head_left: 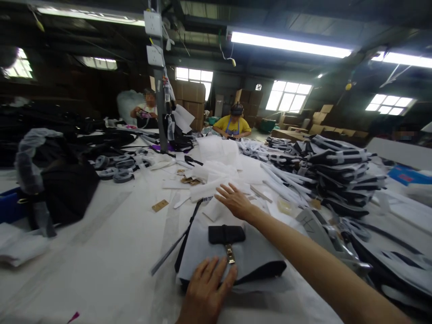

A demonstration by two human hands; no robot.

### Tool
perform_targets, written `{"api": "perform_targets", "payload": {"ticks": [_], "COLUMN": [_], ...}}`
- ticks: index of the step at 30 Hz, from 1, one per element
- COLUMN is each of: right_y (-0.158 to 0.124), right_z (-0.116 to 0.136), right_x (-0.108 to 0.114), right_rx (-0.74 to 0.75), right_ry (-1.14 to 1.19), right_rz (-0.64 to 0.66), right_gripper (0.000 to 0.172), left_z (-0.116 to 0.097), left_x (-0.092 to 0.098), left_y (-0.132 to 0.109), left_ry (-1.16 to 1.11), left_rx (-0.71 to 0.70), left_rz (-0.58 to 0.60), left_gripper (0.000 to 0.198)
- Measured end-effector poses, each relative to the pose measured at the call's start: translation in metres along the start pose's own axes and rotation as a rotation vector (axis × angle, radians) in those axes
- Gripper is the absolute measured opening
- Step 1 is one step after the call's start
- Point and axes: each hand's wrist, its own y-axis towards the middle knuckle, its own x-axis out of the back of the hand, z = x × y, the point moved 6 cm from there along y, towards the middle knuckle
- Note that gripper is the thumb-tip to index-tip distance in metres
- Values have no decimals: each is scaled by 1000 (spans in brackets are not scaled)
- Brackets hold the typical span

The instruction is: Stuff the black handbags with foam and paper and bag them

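A handbag [205, 238] lies flat on the white table in front of me, its front mostly covered by white wrapping sheet. A black flap tab [225, 234] and a gold clasp [230, 254] show through at its middle. My left hand [209, 285] rests on the lower edge of the bag, fingers spread beside the clasp. Past the bag's far edge, my right hand [236, 202] reaches out with fingers apart, over or touching a pile of white packing sheets [216, 166]. Contact there is hard to make out.
On the left stands a black bag [64, 184] with a wrapped handle. Stacked wrapped bags [340, 171] rise at the right, near a grey tape dispenser [317, 229]. A brown card [159, 205] lies left of centre. A person in yellow [232, 126] works across the table.
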Motion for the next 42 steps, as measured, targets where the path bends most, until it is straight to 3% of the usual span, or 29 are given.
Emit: {"api": "perform_targets", "payload": {"ticks": [3, 7, 10, 13, 16, 19, 22, 26, 34, 39, 42], "right_y": [20, 20, 14, -1, -33, -72, -102, -119, -129, -127, -126], "right_z": [-9, -13, -16, -8, 23, 69, 98, 105, 113, 123, 129], "right_x": [-40, -49, -25, 22, 69, 85, 74, 52, 44, 33, 29], "right_rx": [57, 76, 39, -64, -150, -96, -90, -181, -210, -332, -326], "right_ry": [-30, -13, 12, 22, 41, 96, 133, 162, 229, 197, 251], "right_rz": [96, 95, 78, 30, 50, 146, 154, 49, -262, -185, -113], "right_gripper": [40, 36, 33, 31, 24, 16, 12, 6, 28, 33, 35], "left_z": [0, 0, 1, 1, 2, 1, 1, 2, 2, 3, 2], "left_x": [-6, -7, 2, 4, 8, 13, 18, 23, 29, 30, 33], "left_y": [-6, -5, 0, 6, 10, 14, 18, 20, 22, 22, 19], "left_ry": [22, 19, -40, -73, -79, -75, -74, -104, -156, -186, -180], "left_rx": [4, 2, 41, 64, 89, 61, 20, 24, -18, -52, -40], "left_rz": [-43, 14, -36, 16, 57, 119, 199, 217, 125, 103, 69], "left_gripper": [39, 39, 38, 39, 40, 41, 43, 42, 32, 30, 30]}}
